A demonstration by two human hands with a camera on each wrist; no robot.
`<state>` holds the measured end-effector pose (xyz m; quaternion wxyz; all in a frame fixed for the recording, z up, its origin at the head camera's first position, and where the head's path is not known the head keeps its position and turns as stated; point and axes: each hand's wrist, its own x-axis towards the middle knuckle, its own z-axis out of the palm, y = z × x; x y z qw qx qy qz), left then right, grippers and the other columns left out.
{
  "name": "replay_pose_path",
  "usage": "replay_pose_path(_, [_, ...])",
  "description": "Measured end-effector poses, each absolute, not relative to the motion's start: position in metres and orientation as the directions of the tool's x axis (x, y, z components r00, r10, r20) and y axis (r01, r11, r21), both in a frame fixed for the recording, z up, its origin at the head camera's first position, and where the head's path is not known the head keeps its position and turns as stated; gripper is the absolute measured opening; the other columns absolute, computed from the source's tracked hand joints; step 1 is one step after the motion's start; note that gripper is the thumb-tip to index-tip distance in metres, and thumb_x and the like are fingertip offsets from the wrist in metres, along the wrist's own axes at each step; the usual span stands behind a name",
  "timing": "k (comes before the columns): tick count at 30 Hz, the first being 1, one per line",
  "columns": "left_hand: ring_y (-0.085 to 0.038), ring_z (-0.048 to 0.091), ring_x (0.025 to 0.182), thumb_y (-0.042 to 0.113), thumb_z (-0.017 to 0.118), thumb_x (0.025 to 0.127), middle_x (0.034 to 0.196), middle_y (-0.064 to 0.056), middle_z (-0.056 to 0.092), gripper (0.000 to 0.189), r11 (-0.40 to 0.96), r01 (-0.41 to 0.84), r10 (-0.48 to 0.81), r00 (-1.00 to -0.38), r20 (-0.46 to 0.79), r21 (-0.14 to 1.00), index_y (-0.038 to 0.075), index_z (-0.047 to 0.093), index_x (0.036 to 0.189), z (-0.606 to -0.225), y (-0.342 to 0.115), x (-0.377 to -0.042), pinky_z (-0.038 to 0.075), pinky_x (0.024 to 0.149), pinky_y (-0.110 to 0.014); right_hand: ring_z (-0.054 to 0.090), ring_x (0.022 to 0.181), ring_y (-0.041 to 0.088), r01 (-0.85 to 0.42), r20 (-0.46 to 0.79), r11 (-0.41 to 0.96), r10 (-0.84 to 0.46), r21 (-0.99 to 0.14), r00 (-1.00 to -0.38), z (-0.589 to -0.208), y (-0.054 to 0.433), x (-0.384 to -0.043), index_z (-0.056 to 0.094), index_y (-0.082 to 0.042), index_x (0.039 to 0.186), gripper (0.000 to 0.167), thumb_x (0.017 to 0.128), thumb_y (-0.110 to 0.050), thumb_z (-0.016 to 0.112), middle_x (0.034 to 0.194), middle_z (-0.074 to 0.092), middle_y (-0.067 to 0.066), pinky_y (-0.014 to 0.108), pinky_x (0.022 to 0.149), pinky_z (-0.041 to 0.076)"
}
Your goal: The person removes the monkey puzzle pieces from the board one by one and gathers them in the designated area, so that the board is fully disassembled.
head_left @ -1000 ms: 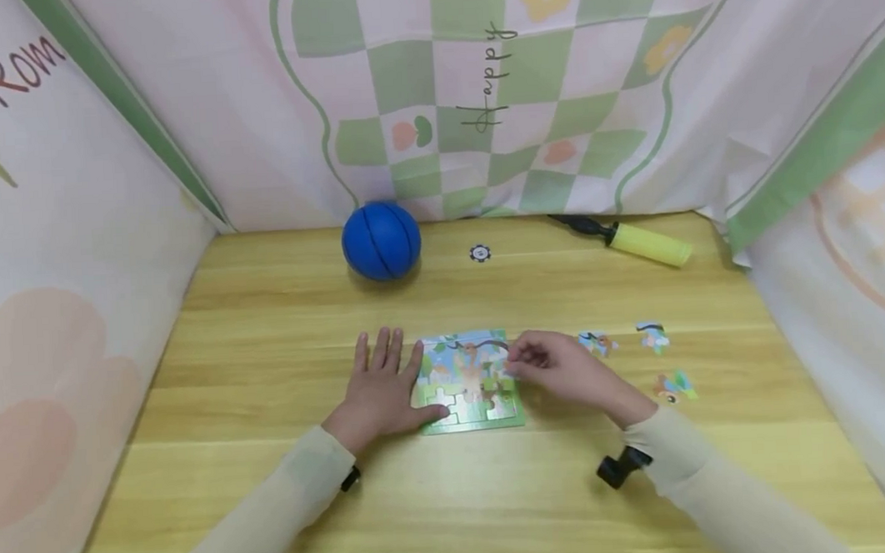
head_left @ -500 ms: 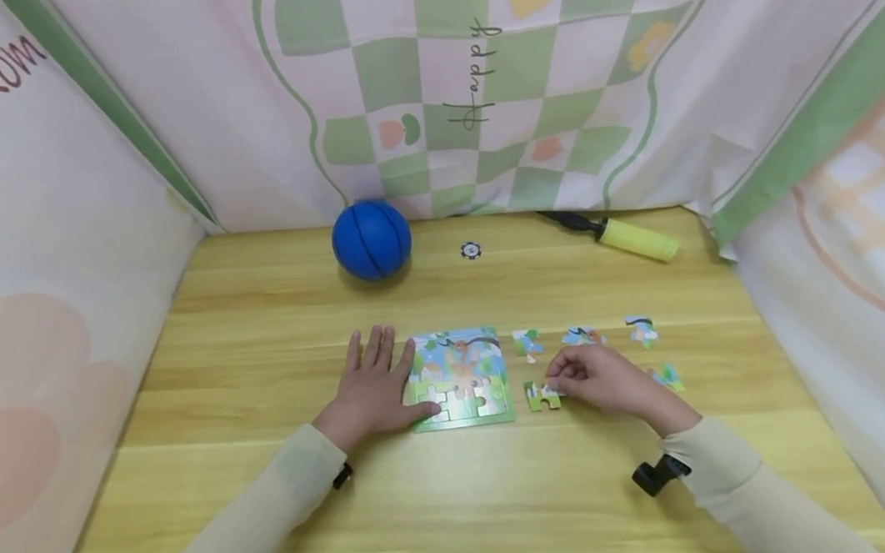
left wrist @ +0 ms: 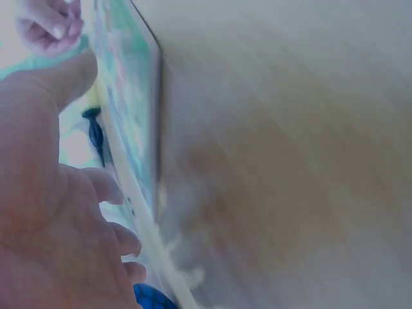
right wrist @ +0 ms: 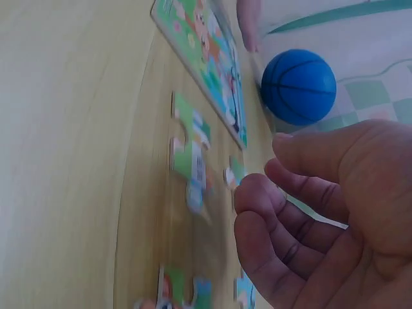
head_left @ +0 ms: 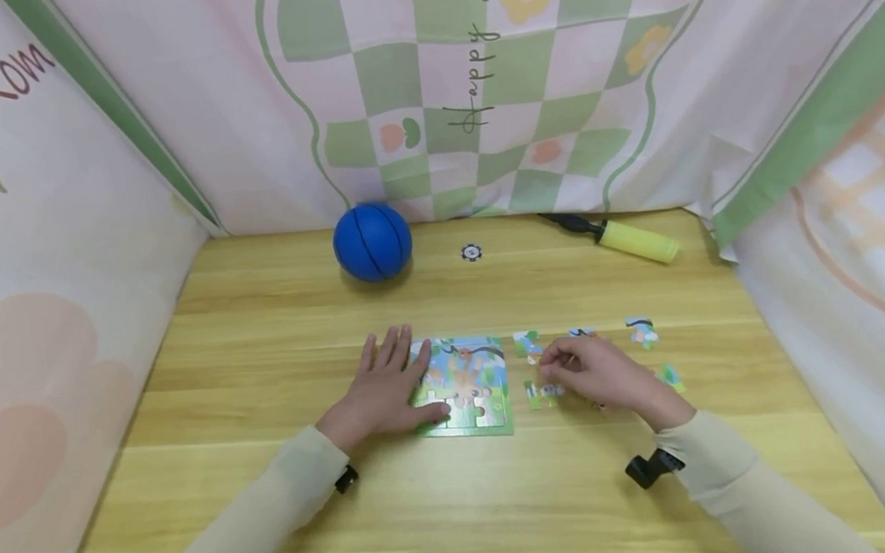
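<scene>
My left hand rests spread at the left side of a cartoon jigsaw board, its thumb lying on the lower left corner. The board's lower part shows bare outlined slots. To the right, my right hand hovers low over the table with fingers loosely curled. In the right wrist view, a gap shows between thumb and fingers, and nothing is in them. Just below its fingertips lies a green jigsaw piece. A blue and white jigsaw piece lies above that one. The right hand partly covers other pieces.
Farther right lie a jigsaw piece with a dark branch and a blue-green one. At the back stand a blue ball, a small round gear-patterned disc and a yellow hand pump, before a curtain.
My right hand moved right from the board, set the green piece on the table, then let go and lifted slightly. The left hand stays on the board, which has shifted slightly.
</scene>
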<state>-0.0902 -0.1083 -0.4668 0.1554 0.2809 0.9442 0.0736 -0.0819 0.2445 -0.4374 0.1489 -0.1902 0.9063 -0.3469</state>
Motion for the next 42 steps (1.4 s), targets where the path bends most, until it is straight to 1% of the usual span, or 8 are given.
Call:
replay_pose_path(7, [-0.038,-0.013,0.152,0.084,0.037,0.089,0.167,-0.02,-0.009,0.105,0.786,0.553,0.616,-0.741,-0.268,0.278,0.018,0.007,0.165,-0.458,-0.079,-0.088,-0.015,0.115,-0.056,0.064,0.083,0.012,-0.262,-0.125,0.623,-0.507,-0.737,-0.853,-0.439,0.216,-0.085,0.072,-0.009,0.107,0.014,0.1,-0.02,0.067,0.094,0.069,-0.004,0.032,0.072,0.056])
replay_pose_path(12, [-0.038,-0.014,0.151,0.083,0.041,0.089,0.167,-0.02,-0.011,0.102,0.79,0.546,0.611,-0.741,-0.281,0.279,0.023,0.009,0.165,-0.46,-0.07,-0.092,-0.014,0.116,-0.056,0.065,0.082,0.012,-0.286,-0.131,0.583,-0.57,-0.761,-0.811,-0.437,0.196,-0.088,0.071,-0.007,0.11,0.015,0.1,-0.018,0.067,0.095,0.069,-0.002,0.031,0.07,0.057])
replay_pose_path(17, [-0.038,-0.016,0.151,0.083,0.044,0.088,0.166,-0.02,-0.014,0.102,0.798,0.537,0.6,-0.745,-0.291,0.273,0.025,0.008,0.164,-0.463,-0.068,-0.093,-0.014,0.116,-0.056,0.064,0.078,0.008,-0.343,-0.131,0.599,-0.607,-0.723,-0.784,-0.442,0.185,-0.088,0.069,-0.002,0.117,0.024,0.097,-0.014,0.07,0.092,0.068,-0.005,0.027,0.068,0.056])
replay_pose_path(22, [-0.038,-0.015,0.151,0.084,0.049,0.085,0.166,-0.02,-0.014,0.109,0.808,0.525,0.588,-0.75,-0.302,0.268,0.022,0.006,0.164,-0.463,-0.068,-0.095,-0.014,0.116,-0.056,0.06,0.076,0.006,-0.397,-0.13,0.628,-0.625,-0.669,-0.769,-0.447,0.178,-0.084,0.069,0.001,0.12,0.031,0.093,-0.013,0.074,0.093,0.068,-0.003,0.027,0.07,0.054])
replay_pose_path(27, [-0.038,-0.015,0.151,0.085,0.05,0.083,0.166,-0.02,-0.014,0.114,0.816,0.518,0.578,-0.75,-0.321,0.257,0.02,0.004,0.164,-0.465,-0.067,-0.096,-0.012,0.116,-0.056,0.054,0.075,0.007,-0.496,-0.096,0.643,-0.661,-0.584,-0.744,-0.449,0.174,-0.08,0.074,-0.002,0.116,0.03,0.09,-0.017,0.077,0.099,0.066,0.003,0.026,0.067,0.051])
replay_pose_path(32, [-0.037,-0.015,0.151,0.087,0.049,0.082,0.165,-0.018,-0.016,0.117,0.828,0.505,0.561,-0.75,-0.351,0.244,0.018,0.002,0.164,-0.47,-0.066,-0.097,-0.011,0.117,-0.056,0.053,0.074,0.006,-0.525,-0.072,0.64,-0.669,-0.56,-0.739,-0.45,0.172,-0.078,0.076,-0.005,0.113,0.028,0.089,-0.019,0.078,0.098,0.064,0.0,0.024,0.065,0.051])
replay_pose_path(36, [-0.036,-0.017,0.151,0.087,0.051,0.081,0.165,-0.017,-0.018,0.119,0.836,0.491,0.549,-0.754,-0.36,0.247,0.017,0.002,0.164,-0.471,-0.065,-0.099,-0.013,0.116,-0.055,0.055,0.074,0.006,-0.539,-0.051,0.636,-0.671,-0.552,-0.739,-0.45,0.171,-0.077,0.076,-0.004,0.112,0.026,0.09,-0.018,0.077,0.1,0.066,0.001,0.024,0.066,0.052])
replay_pose_path(42, [-0.036,-0.017,0.15,0.086,0.053,0.08,0.165,-0.017,-0.017,0.12,0.84,0.481,0.542,-0.754,-0.371,0.25,0.016,0.003,0.164,-0.469,-0.063,-0.1,-0.014,0.116,-0.055,0.061,0.083,0.008,-0.538,-0.042,0.645,-0.661,-0.543,-0.749,-0.451,0.17,-0.077,0.075,-0.004,0.111,0.022,0.093,-0.016,0.075,0.107,0.069,0.003,0.028,0.075,0.054])
